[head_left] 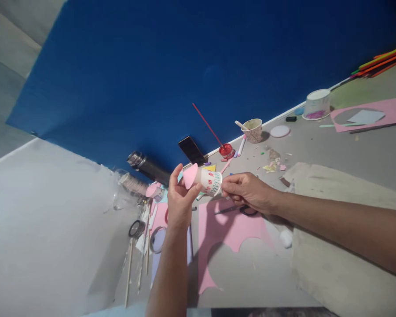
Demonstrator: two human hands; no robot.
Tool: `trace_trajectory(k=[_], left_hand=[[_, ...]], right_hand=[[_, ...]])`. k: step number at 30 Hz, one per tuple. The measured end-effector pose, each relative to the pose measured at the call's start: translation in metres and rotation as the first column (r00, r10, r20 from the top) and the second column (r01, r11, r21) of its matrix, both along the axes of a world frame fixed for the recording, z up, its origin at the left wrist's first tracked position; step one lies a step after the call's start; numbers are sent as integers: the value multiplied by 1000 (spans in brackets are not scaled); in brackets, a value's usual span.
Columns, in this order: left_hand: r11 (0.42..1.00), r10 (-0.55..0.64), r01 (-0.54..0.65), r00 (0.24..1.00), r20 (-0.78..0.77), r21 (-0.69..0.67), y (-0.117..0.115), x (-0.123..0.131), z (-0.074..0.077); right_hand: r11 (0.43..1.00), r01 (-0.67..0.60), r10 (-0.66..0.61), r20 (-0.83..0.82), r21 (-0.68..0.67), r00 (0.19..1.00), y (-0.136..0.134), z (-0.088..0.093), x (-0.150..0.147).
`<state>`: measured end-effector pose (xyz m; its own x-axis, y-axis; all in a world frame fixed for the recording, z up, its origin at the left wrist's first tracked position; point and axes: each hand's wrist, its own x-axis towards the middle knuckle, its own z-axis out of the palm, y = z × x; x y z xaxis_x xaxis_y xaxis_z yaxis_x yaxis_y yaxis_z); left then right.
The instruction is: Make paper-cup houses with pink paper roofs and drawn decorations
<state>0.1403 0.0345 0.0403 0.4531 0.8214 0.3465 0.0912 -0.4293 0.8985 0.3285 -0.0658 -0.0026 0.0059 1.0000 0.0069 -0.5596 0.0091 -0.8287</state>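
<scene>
**Paper cup (211, 182) on its side between left hand (181, 200) and right hand (247, 189)**

A blue panel (171, 66) fills the upper view, above a grey tabletop (333, 152) with a beige cloth (333, 277) on the right. A cut pink sheet (206, 233) lies beneath the hands.

The two hands meet at the decorated cup, raised over the clutter. Its long axis runs across from hand to hand, dipping slightly toward the right. The narrow end, capped by a pink paper piece (191, 175), points left; the wide rim faces the right hand. Neither hand is clearly nearer: each is at its own end. The right thumb and forefinger pinch the rim. The left thumb and fingers curve around the capped end, but how firmly they press I cannot tell.

Both forearms run out of frame. Most left fingers are hidden behind the cup and its cap, and the right hand's lower fingers are shaded. The left hand hides the near end of a dark bottle (152, 167). The scissors (249, 211) are dim in shadow below the right hand. Whether the cap is glued or merely resting cannot be made out.
</scene>
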Motion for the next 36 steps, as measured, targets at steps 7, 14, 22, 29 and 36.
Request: trace_trajectory(k=[7,14,22,29,36], left_hand=[[988,3,-3,1000,-3,152,-9,-9,11],[1000,25,-25,992,124,-2,-14,1,10],[998,57,-57,992,113,1,-11,1,2],[970,114,-134,988,106,203,-10,-3,2],[963,149,-152,988,31,221,-9,-8,-1]], right_hand=[[998,53,-56,84,36,995,-2,3,-4],[995,95,-103,290,41,952,-9,7,-7],[996,81,-90,309,42,947,-8,5,-6],[997,81,-82,313,14,946,-9,7,-6],[995,91,-98,336,38,937,-9,4,-5]])
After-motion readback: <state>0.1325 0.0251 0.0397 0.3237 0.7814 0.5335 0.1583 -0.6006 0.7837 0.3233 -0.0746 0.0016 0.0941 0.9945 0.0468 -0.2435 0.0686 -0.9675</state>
